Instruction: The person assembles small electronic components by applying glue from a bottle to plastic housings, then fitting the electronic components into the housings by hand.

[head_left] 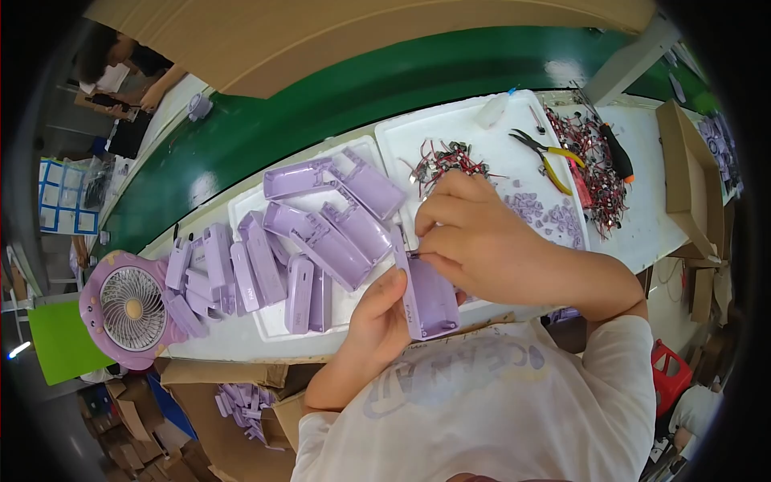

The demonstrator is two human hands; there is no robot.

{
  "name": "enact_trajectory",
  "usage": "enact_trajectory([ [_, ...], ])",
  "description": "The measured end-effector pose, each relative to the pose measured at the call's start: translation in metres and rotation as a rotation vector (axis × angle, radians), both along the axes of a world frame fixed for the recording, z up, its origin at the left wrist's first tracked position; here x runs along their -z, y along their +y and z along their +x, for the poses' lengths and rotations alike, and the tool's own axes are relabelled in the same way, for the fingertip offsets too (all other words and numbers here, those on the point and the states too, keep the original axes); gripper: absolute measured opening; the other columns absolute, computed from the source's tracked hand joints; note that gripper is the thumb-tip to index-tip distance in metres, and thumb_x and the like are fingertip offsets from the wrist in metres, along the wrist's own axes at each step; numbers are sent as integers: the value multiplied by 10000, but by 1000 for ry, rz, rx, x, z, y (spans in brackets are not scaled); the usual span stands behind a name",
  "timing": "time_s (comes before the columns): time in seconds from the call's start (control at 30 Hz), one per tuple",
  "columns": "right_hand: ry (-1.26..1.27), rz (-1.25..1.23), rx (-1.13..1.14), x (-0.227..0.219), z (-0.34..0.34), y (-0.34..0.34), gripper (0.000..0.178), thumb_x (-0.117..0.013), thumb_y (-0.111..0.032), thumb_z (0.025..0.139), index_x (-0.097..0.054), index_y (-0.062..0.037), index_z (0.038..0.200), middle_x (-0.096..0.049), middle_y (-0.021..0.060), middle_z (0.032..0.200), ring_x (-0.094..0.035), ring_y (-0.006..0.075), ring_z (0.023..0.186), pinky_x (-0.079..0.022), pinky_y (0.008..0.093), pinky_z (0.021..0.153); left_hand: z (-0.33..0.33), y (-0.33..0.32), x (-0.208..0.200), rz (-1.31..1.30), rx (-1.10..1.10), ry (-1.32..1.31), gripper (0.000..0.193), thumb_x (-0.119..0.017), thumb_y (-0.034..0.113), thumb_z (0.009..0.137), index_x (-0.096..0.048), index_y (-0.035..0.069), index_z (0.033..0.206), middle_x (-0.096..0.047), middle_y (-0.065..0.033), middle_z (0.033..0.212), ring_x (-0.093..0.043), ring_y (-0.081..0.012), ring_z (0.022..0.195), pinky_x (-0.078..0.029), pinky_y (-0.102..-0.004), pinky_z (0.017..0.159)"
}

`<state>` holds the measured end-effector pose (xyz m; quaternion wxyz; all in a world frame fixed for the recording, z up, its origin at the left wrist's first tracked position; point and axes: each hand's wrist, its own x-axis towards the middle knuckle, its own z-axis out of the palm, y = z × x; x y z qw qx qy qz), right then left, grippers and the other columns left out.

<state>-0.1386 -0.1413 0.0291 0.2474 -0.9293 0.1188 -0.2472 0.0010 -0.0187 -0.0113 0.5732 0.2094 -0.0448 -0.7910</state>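
Observation:
My left hand [377, 317] grips a purple plastic housing shell [430, 297] from below, holding it upright in front of my chest. My right hand [470, 233] is above it, fingers pinched on something small at the shell's upper edge; what it pinches is too small to tell. Just beyond the hands lies a white foam tray [273, 321] with several more purple shells [321, 233] stacked across it. A second white tray [482, 136] on the right carries a tangle of small wired parts [450, 157] and small purple pieces [546, 213].
A purple desk fan [128, 309] stands at the left table edge. Yellow-handled pliers [550, 157] and a heap of wired components [594, 161] lie right. Behind runs a green conveyor belt [361, 88]. Cardboard boxes [233, 418] sit below the table. Another person [120, 60] works far left.

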Motion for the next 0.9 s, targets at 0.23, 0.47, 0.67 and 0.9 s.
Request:
enact_trajectory([
  [0.23, 83, -103, -7, 9, 6, 3, 87, -584, -69, 640, -585, -5, 699, -546, 51, 881, -456, 224, 910, -339, 334, 766, -1, -1, 6, 66, -39, -190, 451, -491, 264, 901, -386, -28, 1228, -541, -123, 1133, -554, -212, 1034, -440, -350, 901],
  [0.47, 30, -241, -71, -6, 5, 5, 127, -552, -96, 624, -573, 9, 693, -543, 76, 905, -459, 240, 913, -333, 362, 779, 6, 1, 6, -42, -10, -106, 455, -528, 255, 880, -406, -30, 1212, -548, -114, 1121, -557, -200, 1025, -442, -342, 894],
  [0.67, -40, -124, 9, 6, 5, 5, 92, -586, -93, 640, -586, -22, 699, -504, 43, 834, -450, 226, 866, -319, 349, 754, 2, 0, 4, -53, -27, -46, 504, -515, 301, 881, -385, -36, 1234, -535, -146, 1140, -545, -263, 1044, -414, -427, 934],
  [0.9, -9, -49, 23, 18, 9, 0, 61, -608, -81, 635, -576, -52, 678, -456, 37, 743, -435, 222, 803, -313, 348, 708, -1, -1, 9, -10, -41, -28, 504, -475, 320, 897, -376, -42, 1234, -505, -176, 1176, -522, -297, 1072, -395, -451, 948],
])
